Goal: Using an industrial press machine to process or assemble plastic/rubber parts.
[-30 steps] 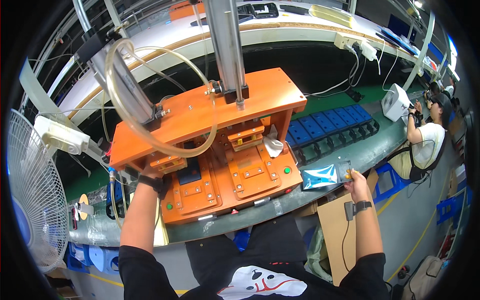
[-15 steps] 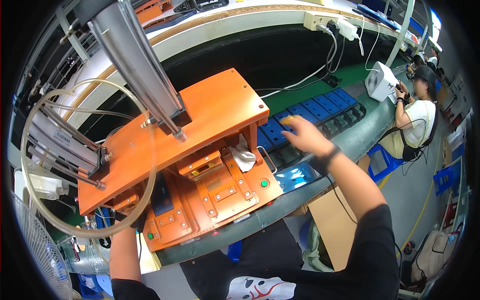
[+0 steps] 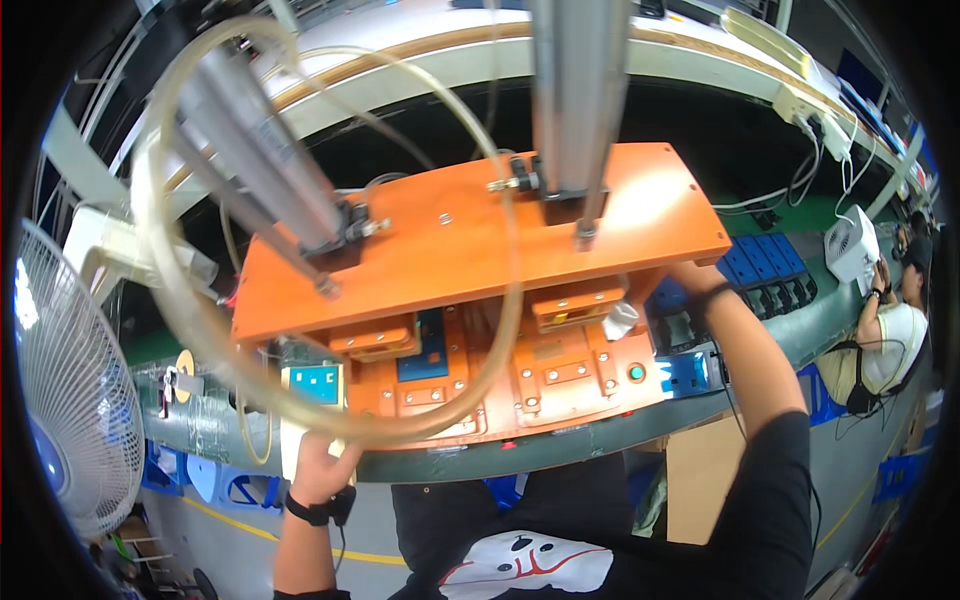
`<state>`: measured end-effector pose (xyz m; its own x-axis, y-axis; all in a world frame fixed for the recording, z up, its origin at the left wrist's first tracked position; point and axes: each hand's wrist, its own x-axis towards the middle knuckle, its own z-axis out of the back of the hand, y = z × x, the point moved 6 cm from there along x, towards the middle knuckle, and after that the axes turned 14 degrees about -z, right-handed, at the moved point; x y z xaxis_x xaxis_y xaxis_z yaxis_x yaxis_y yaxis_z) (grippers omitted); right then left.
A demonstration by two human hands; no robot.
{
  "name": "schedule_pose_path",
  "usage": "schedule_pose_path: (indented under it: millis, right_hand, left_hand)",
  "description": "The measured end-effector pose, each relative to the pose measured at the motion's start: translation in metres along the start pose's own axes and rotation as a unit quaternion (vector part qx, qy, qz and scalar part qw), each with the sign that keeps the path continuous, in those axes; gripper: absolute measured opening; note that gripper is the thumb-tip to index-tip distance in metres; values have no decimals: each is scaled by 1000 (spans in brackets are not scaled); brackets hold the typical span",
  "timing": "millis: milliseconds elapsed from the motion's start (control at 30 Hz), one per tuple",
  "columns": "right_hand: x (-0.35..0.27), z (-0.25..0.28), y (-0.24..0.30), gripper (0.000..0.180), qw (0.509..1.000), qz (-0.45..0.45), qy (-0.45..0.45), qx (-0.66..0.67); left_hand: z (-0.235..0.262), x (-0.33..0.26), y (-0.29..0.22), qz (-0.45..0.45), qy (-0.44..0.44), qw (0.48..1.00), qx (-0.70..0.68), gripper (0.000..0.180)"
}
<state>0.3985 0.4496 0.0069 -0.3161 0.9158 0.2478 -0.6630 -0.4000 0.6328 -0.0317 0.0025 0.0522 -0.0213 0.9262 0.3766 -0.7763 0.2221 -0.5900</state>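
Observation:
In front of me stands an orange press (image 3: 470, 235) with two metal cylinders on its top plate. My left hand (image 3: 322, 470) is at its front left corner, thumb spread from the fingers, with no held thing showing. Beside that hand lies a pale board (image 3: 293, 440) bearing a teal plate (image 3: 315, 383). A dark blue panel (image 3: 422, 350) sits in the press's left station. My right hand (image 3: 690, 278) reaches behind the right end of the press, next to the row of blue panels (image 3: 765, 258); the top plate hides its fingers.
A looped clear hose (image 3: 160, 240) hangs before the press. A white cloth (image 3: 620, 320) is tucked at its right side, above a green button (image 3: 636, 373). A large fan (image 3: 80, 390) stands at left. Another person (image 3: 885, 340) sits at far right by a white box fan (image 3: 850, 240).
The view has swung, shifting the press rightward. My right hand has gone from above the blue panels to behind the press's right end. My left hand has come out at the front left corner.

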Motion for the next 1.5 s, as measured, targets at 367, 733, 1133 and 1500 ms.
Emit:
schedule_pose_path:
  millis: [367,733,1133,1500]
  right_hand:
    - [-302,152,123,22,905,-98,-84,405]
    - [-273,-50,359,29,902,412,121,48]
    - [-223,-119,381,42,952,272,21,-141]
    - [-279,-169,420,57,947,266,161,-79]
  left_hand:
    - [-11,-145,63,161,-85,970,161,48]
    - [-16,-155,46,109,-52,968,218,48]
    - [28,-173,78,203,-364,903,-101,8]
    - [29,-185,24,128,-330,934,-47,15]
